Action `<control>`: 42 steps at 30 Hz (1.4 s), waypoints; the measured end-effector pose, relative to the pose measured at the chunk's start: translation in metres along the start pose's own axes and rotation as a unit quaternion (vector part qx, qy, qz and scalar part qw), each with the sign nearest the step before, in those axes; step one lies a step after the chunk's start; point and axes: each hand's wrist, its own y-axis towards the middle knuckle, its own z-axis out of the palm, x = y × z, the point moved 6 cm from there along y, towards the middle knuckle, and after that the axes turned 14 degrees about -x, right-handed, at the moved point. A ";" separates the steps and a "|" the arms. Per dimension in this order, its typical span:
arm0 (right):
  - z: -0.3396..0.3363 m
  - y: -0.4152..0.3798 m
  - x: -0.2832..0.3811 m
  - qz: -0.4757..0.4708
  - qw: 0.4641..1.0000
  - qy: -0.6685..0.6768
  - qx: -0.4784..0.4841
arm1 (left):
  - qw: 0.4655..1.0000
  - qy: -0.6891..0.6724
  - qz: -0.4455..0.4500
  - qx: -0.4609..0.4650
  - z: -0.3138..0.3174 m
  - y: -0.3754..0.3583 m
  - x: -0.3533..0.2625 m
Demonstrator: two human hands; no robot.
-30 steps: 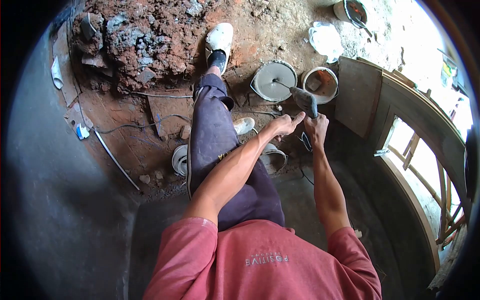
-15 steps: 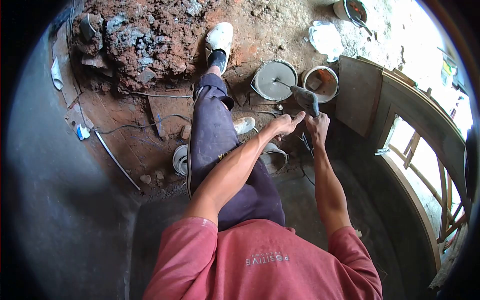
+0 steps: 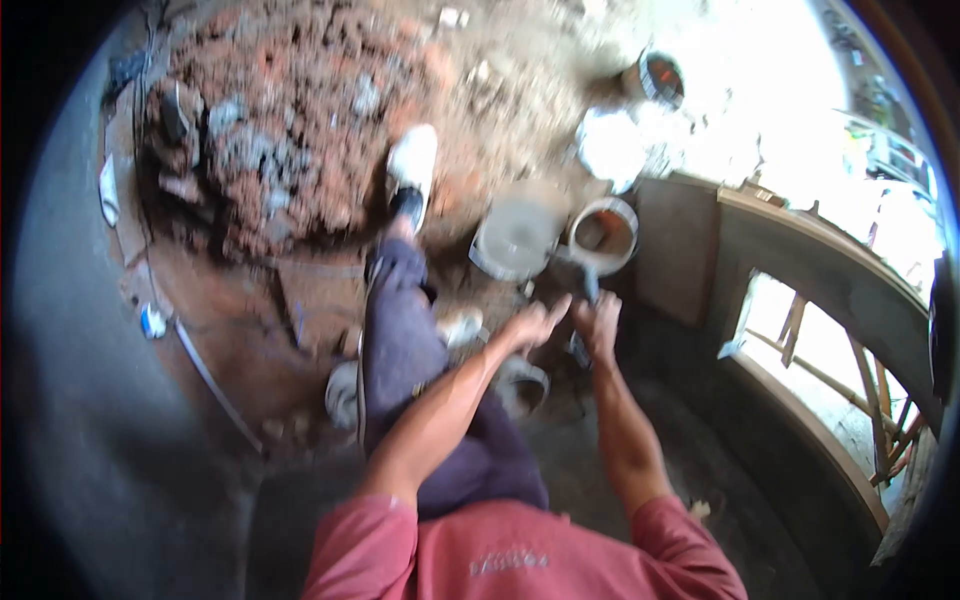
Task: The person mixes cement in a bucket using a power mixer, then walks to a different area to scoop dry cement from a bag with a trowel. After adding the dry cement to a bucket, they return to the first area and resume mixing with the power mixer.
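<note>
My right hand (image 3: 598,322) is wrapped round the handle of a grey power drill (image 3: 591,283), blurred in this frame. The drill's front points toward a bucket of smooth grey wet mix (image 3: 512,238), and its rod is smeared by motion. My left hand (image 3: 532,326) is just left of the drill and holds nothing; one digit is stretched toward the drill while the others curl. A second bucket (image 3: 630,222), with reddish-brown stains inside, stands beyond the drill, right beside the first one.
A large mound of reddish soil and rubble (image 3: 300,130) lies at the far left. A white plastic bag (image 3: 610,148) and another bucket (image 3: 655,78) are farther off. A board (image 3: 675,245) leans by the window frame (image 3: 800,400) at right. My white shoe (image 3: 412,160) is by the mound.
The whole scene has shifted downward and a little left as my head moved, and the picture is blurrier. My right hand still grips the drill; my left hand stays beside it.
</note>
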 end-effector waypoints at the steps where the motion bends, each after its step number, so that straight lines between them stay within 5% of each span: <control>1: 0.022 -0.015 -0.019 0.002 0.999 -0.006 0.047 | 0.998 0.025 0.058 -0.031 -0.003 -0.008 -0.005; 3: 0.025 -0.016 -0.021 0.024 0.997 0.002 0.071 | 0.998 -0.021 -0.011 -0.066 -0.002 0.003 0.010; 6: 0.004 0.004 -0.005 0.203 0.968 0.095 0.112 | 0.994 -0.045 -0.029 -0.098 -0.009 -0.004 0.010; 9: 0.004 0.006 -0.009 0.209 0.971 0.089 0.078 | 0.994 -0.055 -0.039 -0.086 -0.009 -0.005 0.008; 11: -0.001 0.004 -0.002 0.300 0.925 0.125 0.197 | 0.994 -0.048 -0.039 -0.085 -0.006 0.001 0.012; 14: -0.004 0.006 0.001 0.169 0.977 0.111 0.066 | 0.995 -0.039 -0.049 -0.081 -0.006 0.002 0.013; 20: 0.012 -0.010 -0.017 0.256 0.955 0.120 0.089 | 0.993 -0.053 -0.065 -0.080 -0.007 0.000 0.011; 24: 0.002 0.001 -0.003 0.155 0.978 0.136 0.027 | 0.991 -0.053 -0.065 -0.102 -0.014 -0.016 -0.001; 25: 0.005 0.001 -0.003 0.284 0.940 0.154 0.108 | 0.993 -0.051 -0.049 -0.098 -0.012 -0.012 0.001; 26: 0.014 -0.005 -0.016 0.208 0.969 0.119 0.064 | 0.994 -0.050 -0.036 -0.095 -0.011 -0.008 0.004; 32: -0.008 0.014 0.011 0.277 0.933 0.159 0.167 | 0.993 -0.039 -0.066 -0.085 -0.012 -0.011 0.001; 42: -0.012 0.021 0.010 0.239 0.952 0.111 0.157 | 0.995 -0.025 -0.036 -0.088 -0.011 -0.006 0.002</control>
